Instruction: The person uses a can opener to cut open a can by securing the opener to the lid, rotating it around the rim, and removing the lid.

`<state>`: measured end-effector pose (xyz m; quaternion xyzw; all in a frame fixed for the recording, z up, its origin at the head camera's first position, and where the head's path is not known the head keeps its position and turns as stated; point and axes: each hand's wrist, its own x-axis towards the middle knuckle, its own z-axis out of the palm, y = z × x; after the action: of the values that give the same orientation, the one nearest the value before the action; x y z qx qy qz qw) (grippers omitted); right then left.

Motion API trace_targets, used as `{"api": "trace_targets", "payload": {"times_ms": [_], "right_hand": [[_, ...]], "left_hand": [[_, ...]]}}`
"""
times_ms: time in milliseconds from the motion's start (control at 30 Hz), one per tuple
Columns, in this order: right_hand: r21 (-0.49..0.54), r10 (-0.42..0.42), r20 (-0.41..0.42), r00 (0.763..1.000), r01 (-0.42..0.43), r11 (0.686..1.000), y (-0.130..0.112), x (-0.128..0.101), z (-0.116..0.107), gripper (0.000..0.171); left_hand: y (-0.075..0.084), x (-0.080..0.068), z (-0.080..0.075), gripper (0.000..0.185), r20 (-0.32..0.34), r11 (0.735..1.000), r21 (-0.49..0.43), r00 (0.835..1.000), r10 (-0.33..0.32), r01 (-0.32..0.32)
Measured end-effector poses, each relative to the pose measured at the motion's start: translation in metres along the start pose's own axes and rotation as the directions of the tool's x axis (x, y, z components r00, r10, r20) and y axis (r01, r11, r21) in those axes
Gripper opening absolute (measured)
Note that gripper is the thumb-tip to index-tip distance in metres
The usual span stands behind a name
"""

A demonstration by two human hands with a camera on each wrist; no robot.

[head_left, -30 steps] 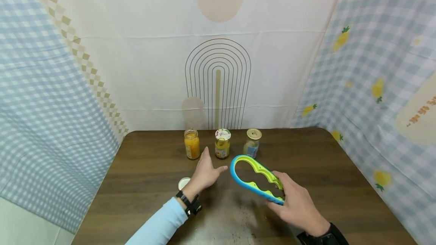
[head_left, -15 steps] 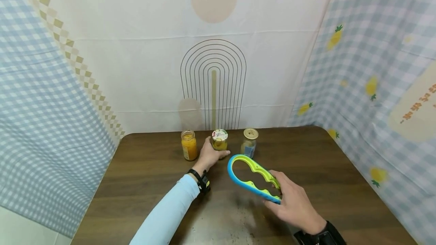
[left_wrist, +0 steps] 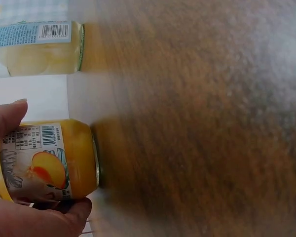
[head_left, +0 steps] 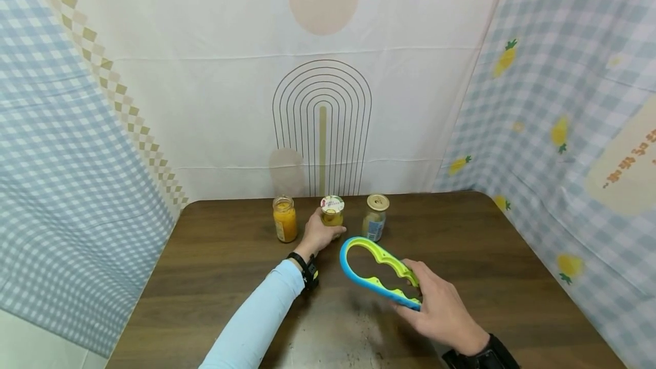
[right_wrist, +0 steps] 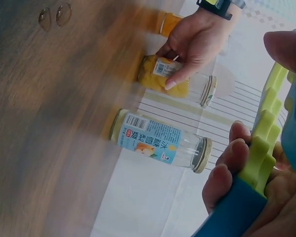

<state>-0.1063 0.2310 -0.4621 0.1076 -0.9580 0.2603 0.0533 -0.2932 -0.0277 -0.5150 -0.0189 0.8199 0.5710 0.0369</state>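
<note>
Head view, and the left hand (head_left: 319,236) has its fingers curled round the white-lidded jar (head_left: 333,210) near the counter's (head_left: 215,278) back edge, between the orange jar (head_left: 285,221) and gold-lidded jar (head_left: 376,219)! The right hand (head_left: 443,307) grips the blue-and-green loop tool (head_left: 380,288).

Left arm (head_left: 256,316) is out long, left hand (head_left: 315,236) gripping, ahead of the right hand (head_left: 442,305), which grips too, closer in, fingers (right_wrist: 233,155) bent!

Brown wood-grain table (head_left: 215,278) with three glass jars (head_left: 333,218)
</note>
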Motion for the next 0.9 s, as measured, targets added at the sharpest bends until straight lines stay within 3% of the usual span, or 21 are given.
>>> {"api": "trace_targets", "payload": {"times_ms": [333, 567, 733, 900], "right_hand": [[0.001, -0.016, -0.009, 1.000, 0.016, 1.000, -0.001, 0.001, 0.002, 0.078], [0.024, -0.008, 0.021, 1.000, 0.008, 1.000, -0.001, 0.001, 0.005, 0.075], [0.012, -0.005, -0.001, 1.000, 0.005, 1.000, 0.003, 0.000, 0.003, 0.077], [0.008, -0.016, -0.022, 1.000, 0.016, 1.000, 0.002, 0.000, 0.001, 0.078]], "left_hand": [[-0.005, -0.002, -0.002, 0.063, 0.005, 0.999, 0.026, 0.999, 0.045, -0.045], [-0.008, -0.010, -0.008, 0.070, 0.018, 0.988, 0.097, 0.993, 0.119, -0.120], [-0.010, -0.029, -0.015, 0.071, 0.087, 0.969, 0.148, 0.979, 0.185, -0.196], [-0.013, -0.066, -0.026, 0.080, 0.119, 0.969, 0.126, 0.973, 0.196, -0.211]]}}
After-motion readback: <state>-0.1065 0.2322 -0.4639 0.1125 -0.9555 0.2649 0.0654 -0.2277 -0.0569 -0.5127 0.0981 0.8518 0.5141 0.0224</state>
